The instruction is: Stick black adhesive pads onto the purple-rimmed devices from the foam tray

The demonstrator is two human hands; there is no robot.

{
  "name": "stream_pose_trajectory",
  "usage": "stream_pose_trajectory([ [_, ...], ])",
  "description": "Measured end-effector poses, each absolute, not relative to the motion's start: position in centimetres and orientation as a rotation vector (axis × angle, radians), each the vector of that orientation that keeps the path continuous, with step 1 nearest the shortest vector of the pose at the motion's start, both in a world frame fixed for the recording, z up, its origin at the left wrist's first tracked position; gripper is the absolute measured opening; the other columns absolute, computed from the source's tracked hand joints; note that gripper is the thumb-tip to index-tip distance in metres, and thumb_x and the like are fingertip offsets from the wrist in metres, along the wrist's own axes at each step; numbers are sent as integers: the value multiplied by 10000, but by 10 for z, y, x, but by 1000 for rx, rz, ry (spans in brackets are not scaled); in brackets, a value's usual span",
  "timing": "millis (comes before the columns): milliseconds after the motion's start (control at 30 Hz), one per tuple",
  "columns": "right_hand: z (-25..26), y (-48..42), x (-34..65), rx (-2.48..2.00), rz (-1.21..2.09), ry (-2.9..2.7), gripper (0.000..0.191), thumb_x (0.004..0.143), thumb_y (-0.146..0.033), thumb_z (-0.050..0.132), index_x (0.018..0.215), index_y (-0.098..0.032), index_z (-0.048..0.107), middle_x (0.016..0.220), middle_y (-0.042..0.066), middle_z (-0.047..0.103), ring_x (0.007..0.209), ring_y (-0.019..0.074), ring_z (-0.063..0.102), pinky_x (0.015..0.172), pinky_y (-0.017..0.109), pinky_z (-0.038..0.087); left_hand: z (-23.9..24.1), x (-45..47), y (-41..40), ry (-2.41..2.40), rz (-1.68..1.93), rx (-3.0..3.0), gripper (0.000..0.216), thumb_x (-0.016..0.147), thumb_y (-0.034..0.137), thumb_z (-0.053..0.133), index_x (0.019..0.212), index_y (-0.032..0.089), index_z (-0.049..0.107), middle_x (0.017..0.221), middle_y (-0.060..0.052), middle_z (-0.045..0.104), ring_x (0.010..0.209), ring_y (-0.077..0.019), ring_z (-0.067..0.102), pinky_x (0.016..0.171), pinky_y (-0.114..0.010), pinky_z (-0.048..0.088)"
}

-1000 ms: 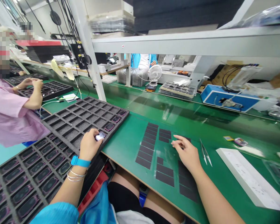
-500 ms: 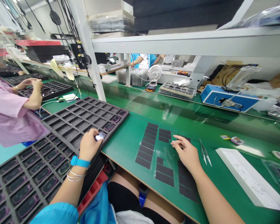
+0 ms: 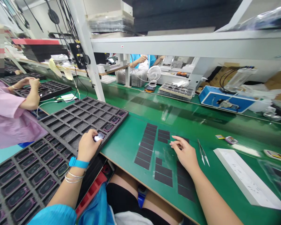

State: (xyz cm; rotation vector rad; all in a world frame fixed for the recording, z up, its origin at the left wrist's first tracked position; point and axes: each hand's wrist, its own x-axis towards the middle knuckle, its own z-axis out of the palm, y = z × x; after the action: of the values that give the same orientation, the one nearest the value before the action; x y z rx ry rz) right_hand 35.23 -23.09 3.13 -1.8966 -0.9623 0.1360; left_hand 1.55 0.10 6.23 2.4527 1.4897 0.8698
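My left hand (image 3: 86,146) rests on the near edge of a black foam tray (image 3: 67,117) and its fingers are closed on a small shiny oval part (image 3: 99,137) lying in a pocket. A few more purple-rimmed parts (image 3: 108,127) sit in pockets along that tray's right edge. My right hand (image 3: 185,153) lies on the green bench, its fingers pinched over a clear sheet (image 3: 162,154) carrying rows of dark rectangular pads (image 3: 147,143); whether they hold a pad I cannot tell. Metal tweezers (image 3: 202,152) lie just right of that hand.
A second foam tray (image 3: 25,178) full of parts sits at lower left. A white block (image 3: 245,179) lies at right, a blue device (image 3: 224,99) and a small fan (image 3: 154,73) behind. A person in pink (image 3: 9,115) works at left; another in blue stands beyond the shelf.
Both hands keep their places; the view has shifted slightly. Small parts on the belt at right have drifted left. The person behind the shelf has raised a hand.
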Motion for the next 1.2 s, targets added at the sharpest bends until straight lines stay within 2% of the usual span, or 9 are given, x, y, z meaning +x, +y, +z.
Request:
stream_pose_trajectory([
  [933, 31, -230, 351, -1877, 153, -984, 358, 794, -429, 522, 1061, -202, 599, 772, 44, 696, 722, 204, 665, 702, 335, 509, 63, 15, 2, 1485, 848, 2481, 223, 673, 303, 593, 833, 224, 460, 824, -52, 619, 834, -251, 573, 717, -331, 425],
  [1200, 30, -230, 352, -1879, 163, -971, 364, 789, -415, 520, 1072, -201, 599, 788, 49, 697, 754, 209, 667, 759, 355, 503, 64, 14, 3, 1486, 857, 2463, 231, 663, 304, 605, 824, 221, 462, 816, -45, 619, 827, -244, 582, 709, -323, 428],
])
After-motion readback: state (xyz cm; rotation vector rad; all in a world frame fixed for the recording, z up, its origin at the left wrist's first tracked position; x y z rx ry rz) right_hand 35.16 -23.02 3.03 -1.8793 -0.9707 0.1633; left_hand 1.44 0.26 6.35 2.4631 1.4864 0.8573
